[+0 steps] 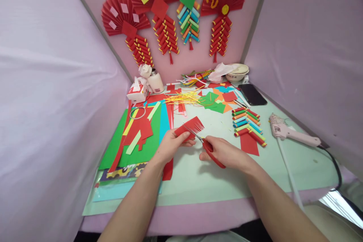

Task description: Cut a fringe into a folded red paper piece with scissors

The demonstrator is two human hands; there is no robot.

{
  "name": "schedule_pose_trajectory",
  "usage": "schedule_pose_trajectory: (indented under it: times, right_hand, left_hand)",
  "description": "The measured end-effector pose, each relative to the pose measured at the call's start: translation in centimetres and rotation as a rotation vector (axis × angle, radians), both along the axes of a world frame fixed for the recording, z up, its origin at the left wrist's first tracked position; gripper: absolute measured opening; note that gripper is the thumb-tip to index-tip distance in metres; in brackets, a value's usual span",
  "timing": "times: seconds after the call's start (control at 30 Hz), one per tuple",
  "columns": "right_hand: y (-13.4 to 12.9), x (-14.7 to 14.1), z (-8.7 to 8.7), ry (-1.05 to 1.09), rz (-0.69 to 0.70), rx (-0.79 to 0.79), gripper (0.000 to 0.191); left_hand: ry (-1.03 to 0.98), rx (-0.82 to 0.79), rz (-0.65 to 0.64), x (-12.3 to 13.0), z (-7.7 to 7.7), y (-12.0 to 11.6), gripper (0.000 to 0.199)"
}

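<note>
Above the middle of the table, my left hand (173,143) pinches a red paper piece (193,124) whose right part is cut into thin fringe strips. My right hand (217,147) grips red-handled scissors (209,149) by the handles. Their blades point up and left and lie across the red paper, just right of my left thumb. To the right rests a column of rolled paper tubes in several colours (247,123), with a red paper square (249,143) under its lower end.
Green sheets with paper scraps (113,147) lie left. Yellow strips (184,97) and green scraps (212,100) are behind my hands. A glue gun (292,134), its cord and a black phone (253,94) sit right. A tissue box (137,93) and white bottle (155,82) stand back left.
</note>
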State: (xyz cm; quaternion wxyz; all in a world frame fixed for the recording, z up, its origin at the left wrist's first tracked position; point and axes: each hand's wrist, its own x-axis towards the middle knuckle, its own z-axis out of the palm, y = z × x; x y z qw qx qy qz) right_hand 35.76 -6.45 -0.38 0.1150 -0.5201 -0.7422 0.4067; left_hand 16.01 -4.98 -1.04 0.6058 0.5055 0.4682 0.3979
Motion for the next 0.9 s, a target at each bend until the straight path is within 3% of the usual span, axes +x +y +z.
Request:
schedule_pose_trajectory:
  times: [0.73, 0.9]
  right_hand:
    - [0.1, 0.0, -1.1, 0.054, -0.029, -0.003, 0.035]
    - [0.0, 0.0, -0.6, 0.05, -0.018, -0.022, 0.036]
  left_hand:
    - [-0.058, -0.023, 0.008, 0.2, 0.1, -0.1, 0.029]
    - [-0.053, -0.018, 0.017, 0.1, 0.0, -0.1, 0.03]
